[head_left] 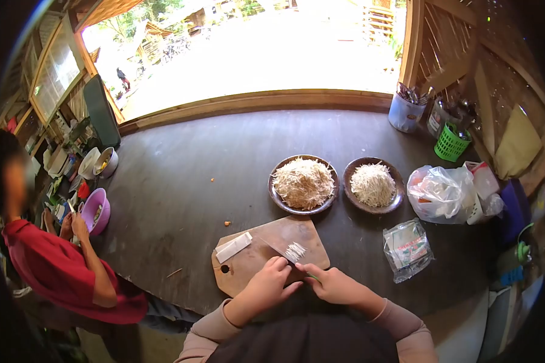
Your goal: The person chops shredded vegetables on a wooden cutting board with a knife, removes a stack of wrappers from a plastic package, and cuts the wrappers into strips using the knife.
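A wooden cutting board (254,231) lies on the dark table in front of me. My right hand (336,284) is closed on the green handle of a knife (278,247), whose blade points up and left over the board. Beside the blade lies a small pile of thin white strips (295,251). My left hand (266,283) is closed near the blade's lower side; what its fingers press on is hidden. White blocks (233,245) rest at the board's left. Beyond it stand two brown plates (277,196) (349,196) heaped with pale shreds.
A clear plastic bag (433,195) and a wrapped packet (407,248) are at the right. Utensil containers (404,115) and a green basket (452,144) stand at the back right. A person in red (66,266) works at the left by a pink bowl (102,212).
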`<state>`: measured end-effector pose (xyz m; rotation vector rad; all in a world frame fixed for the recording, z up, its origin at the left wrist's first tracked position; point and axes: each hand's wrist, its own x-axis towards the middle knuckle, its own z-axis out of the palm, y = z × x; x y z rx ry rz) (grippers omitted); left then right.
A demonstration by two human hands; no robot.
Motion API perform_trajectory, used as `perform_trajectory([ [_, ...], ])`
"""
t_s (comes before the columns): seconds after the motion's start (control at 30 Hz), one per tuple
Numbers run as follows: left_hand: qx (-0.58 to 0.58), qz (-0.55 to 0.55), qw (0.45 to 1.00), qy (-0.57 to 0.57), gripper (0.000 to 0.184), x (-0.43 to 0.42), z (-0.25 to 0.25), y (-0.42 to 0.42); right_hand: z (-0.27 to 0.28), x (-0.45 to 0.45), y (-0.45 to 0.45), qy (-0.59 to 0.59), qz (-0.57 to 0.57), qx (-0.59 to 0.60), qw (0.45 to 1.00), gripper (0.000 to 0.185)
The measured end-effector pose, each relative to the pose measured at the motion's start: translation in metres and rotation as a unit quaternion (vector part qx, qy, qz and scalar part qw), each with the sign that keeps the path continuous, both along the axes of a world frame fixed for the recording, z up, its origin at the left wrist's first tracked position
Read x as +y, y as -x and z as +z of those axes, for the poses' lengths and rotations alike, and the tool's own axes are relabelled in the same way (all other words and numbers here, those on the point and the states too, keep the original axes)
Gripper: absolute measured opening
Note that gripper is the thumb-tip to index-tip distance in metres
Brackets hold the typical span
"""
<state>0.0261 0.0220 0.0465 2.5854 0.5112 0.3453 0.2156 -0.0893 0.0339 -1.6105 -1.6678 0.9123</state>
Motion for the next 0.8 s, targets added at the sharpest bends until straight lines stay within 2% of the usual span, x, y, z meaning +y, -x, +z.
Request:
perform_trajectory([
  [0.1, -0.013, -0.003, 1.000, -0.001, 0.038, 0.001, 0.001, 0.000, 0.002, 0.003, -0.001, 0.025, -0.006, -0.003, 1.000, 0.045],
  [0.17, -0.027, -0.004, 1.000, -0.004, 0.037, 0.005, 0.000, 0.001, -0.002, 0.002, -0.004, -0.002, -0.009, 0.015, 1.000, 0.045],
  [0.23, -0.023, 0.015, 0.998, 0.048, 0.033, 0.011, -0.006, 0.004, 0.002, 0.002, -0.007, -0.025, -0.008, 0.032, 0.999, 0.045],
  [0.3, -0.040, 0.013, 0.998, 0.038, 0.032, 0.017, -0.009, 0.004, 0.025, 0.001, -0.008, 0.120, -0.040, 0.099, 0.987, 0.045],
  [0.43, -0.058, 0.012, 0.998, -0.025, 0.030, 0.017, -0.005, 0.004, 0.037, -0.003, -0.011, 0.116, -0.062, 0.104, 0.986, 0.042],
  [0.6, -0.058, 0.008, 0.998, -0.005, 0.028, 0.018, -0.002, 0.004, 0.034, -0.007, -0.006, 0.087, -0.053, 0.141, 0.985, 0.043],
  [0.7, -0.064, 0.018, 0.998, 0.010, 0.027, 0.016, -0.006, 0.005, 0.031, -0.007, -0.005, 0.094, -0.006, 0.126, 0.988, 0.046],
  [0.8, -0.073, 0.028, 0.997, 0.000, 0.026, 0.014, -0.006, 0.005, 0.028, -0.007, -0.004, 0.104, -0.027, 0.114, 0.988, 0.045],
])
